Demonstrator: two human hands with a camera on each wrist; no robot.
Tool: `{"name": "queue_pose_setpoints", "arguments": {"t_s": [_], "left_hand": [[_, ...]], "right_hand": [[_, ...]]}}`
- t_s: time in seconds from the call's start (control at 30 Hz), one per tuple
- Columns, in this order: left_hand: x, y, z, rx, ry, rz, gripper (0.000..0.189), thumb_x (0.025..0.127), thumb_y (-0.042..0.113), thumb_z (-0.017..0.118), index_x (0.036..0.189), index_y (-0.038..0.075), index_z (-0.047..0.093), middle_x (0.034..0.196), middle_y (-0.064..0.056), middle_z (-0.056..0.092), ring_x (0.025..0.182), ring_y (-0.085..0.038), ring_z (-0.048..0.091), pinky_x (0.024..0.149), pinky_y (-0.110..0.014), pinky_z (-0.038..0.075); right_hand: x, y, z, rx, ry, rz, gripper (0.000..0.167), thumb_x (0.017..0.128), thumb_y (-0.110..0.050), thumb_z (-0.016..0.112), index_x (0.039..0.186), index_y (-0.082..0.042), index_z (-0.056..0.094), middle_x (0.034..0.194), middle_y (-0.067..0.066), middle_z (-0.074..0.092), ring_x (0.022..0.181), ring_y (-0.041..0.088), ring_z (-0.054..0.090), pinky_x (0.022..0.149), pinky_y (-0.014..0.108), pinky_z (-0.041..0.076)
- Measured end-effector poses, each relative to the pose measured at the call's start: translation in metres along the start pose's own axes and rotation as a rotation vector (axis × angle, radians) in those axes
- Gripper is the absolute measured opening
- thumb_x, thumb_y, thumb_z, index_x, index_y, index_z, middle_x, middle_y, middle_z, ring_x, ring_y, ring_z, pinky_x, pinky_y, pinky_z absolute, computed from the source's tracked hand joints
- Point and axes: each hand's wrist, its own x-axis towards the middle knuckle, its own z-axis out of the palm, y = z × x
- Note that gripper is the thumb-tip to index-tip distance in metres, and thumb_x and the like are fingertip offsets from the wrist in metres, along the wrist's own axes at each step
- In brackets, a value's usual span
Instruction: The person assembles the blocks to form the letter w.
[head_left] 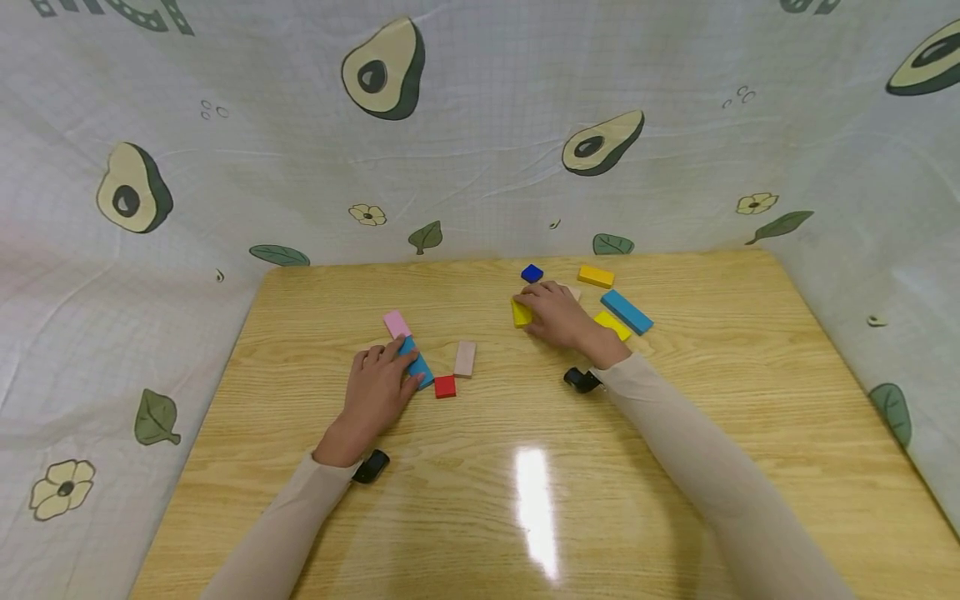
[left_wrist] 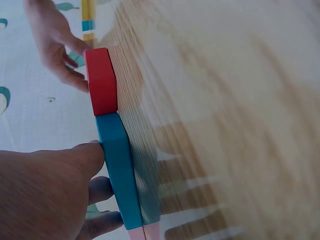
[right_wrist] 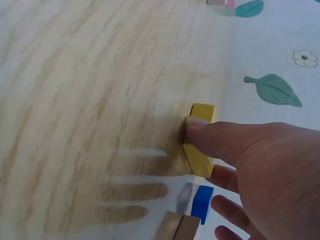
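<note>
My left hand (head_left: 378, 387) rests its fingertips and thumb on a blue rectangular block (head_left: 417, 367), which lies flat on the table. A pink block (head_left: 397, 324) adjoins its far end, and a red square block (left_wrist: 101, 82) adjoins its near end. Beside the red one lies a pale pink block (head_left: 465, 359). Further right, my right hand (head_left: 558, 315) pinches a yellow block (right_wrist: 201, 159) between thumb and index finger, low over the wood. Just beyond that hand sits a small dark blue block (head_left: 532, 273). A beige block (head_left: 575, 293) is partly hidden behind the hand.
Right of my right hand lie an orange-yellow block (head_left: 596, 277), a long blue block (head_left: 627, 312) and another yellow block (head_left: 613, 326), partly covered by the wrist. An avocado-print cloth (head_left: 480, 183) borders the wooden table (head_left: 465, 500) at the back and sides.
</note>
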Motion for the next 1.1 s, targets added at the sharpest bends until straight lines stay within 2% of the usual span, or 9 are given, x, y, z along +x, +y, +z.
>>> {"name": "queue_pose_setpoints", "arguments": {"t_s": [0.5, 0.7, 1.1], "left_hand": [[-0.001, -0.003, 0.002, 0.001, 0.012, 0.008, 0.050, 0.103, 0.031, 0.072, 0.143, 0.003, 0.066, 0.157, -0.022, 0.051, 0.131, -0.045, 0.054, 0.111, -0.062, 0.040], [-0.001, -0.003, 0.003, 0.008, 0.012, 0.007, 0.049, 0.102, 0.031, 0.072, 0.143, 0.004, 0.067, 0.156, -0.022, 0.052, 0.130, -0.045, 0.054, 0.110, -0.061, 0.041], [0.000, -0.002, 0.002, 0.007, 0.011, 0.007, 0.049, 0.102, 0.032, 0.072, 0.142, 0.004, 0.067, 0.157, -0.022, 0.052, 0.130, -0.044, 0.054, 0.111, -0.061, 0.041]], "right_hand": [[0.017, -0.036, 0.012, -0.014, 0.045, -0.023, 0.056, 0.100, -0.030, 0.076, 0.147, -0.003, 0.062, 0.144, 0.019, 0.062, 0.136, 0.040, 0.052, 0.117, 0.058, 0.038], [0.025, -0.049, 0.017, 0.002, 0.041, -0.021, 0.055, 0.101, -0.032, 0.075, 0.146, -0.003, 0.063, 0.143, 0.017, 0.062, 0.130, 0.038, 0.054, 0.111, 0.054, 0.042], [0.034, -0.062, 0.022, 0.010, 0.036, -0.009, 0.054, 0.102, -0.037, 0.074, 0.145, -0.005, 0.065, 0.141, 0.014, 0.063, 0.129, 0.036, 0.055, 0.109, 0.053, 0.044]]}}
